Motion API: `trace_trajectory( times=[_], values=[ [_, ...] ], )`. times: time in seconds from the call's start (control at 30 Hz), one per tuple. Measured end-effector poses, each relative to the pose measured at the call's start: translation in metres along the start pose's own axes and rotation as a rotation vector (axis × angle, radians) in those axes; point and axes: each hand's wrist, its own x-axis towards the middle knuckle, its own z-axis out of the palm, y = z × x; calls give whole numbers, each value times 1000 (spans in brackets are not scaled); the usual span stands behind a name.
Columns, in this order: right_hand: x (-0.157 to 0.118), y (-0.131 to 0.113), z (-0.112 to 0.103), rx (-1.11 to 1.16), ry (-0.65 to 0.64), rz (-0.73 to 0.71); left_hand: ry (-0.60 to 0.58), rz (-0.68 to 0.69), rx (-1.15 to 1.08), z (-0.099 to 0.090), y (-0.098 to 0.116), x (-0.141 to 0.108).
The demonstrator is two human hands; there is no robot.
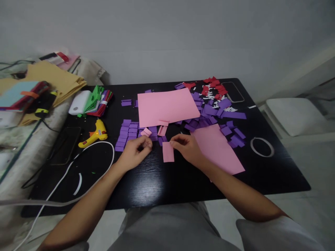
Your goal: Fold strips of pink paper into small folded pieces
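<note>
A small pink paper rectangle (168, 152) hangs from the pinched fingertips of my right hand (187, 147), just above the black table. Left of it, the fingers of my left hand (137, 150) are curled; whether anything sits between them is hidden. Beyond my hands are small folded pink pieces (162, 130), close to a large pink sheet (167, 106). A second pink sheet (217, 148) lies partly under my right forearm. Folded purple paper pieces (125, 134) are lined up beside my left hand.
A yellow glue gun (95, 134) lies at left near a white cable (112, 153) and a dark phone (66, 144). Loose purple strips (209, 111) and red scraps (216, 85) cover the back right. A tape ring (262, 147) rests on the black table (277, 170).
</note>
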Motion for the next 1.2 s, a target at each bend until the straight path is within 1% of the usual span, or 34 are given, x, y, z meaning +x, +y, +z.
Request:
trace_trajectory(
  times=[0.07,0.17,0.23,0.33,0.4,0.47,0.57,0.67,0.73,0.83,0.9,0.97,1.07,1.2],
  values=[
    [2,1,0,79,8,42,45,-15,-49,0,-2,1],
    [3,3,2,199,-47,127,79,24,-95,5,-2,0],
    [2,3,4,256,-65,172,49,87,-107,8,-1,-2],
    [2,5,5,306,-84,218,-9,194,-67,10,3,-2],
    [2,6,6,317,-106,234,-11,232,-23,10,4,-2],
    [2,6,6,312,-125,240,8,236,0,10,3,-1],
    [2,7,8,301,-157,236,61,219,18,12,1,0],
    [2,7,8,318,-152,224,129,197,24,14,-2,1],
    [2,7,8,333,-149,207,166,159,21,15,-2,1],
    [0,8,8,322,-189,146,207,87,4,15,-2,0],
    [-1,9,9,284,-217,92,224,53,-19,15,-1,0],
    [-3,10,10,237,-217,54,229,22,-42,16,0,-1],
    [-7,9,11,165,-169,17,233,-28,-98,17,0,0],
    [-10,6,11,81,-138,-51,232,-88,-271,19,-2,2]
  ],
)
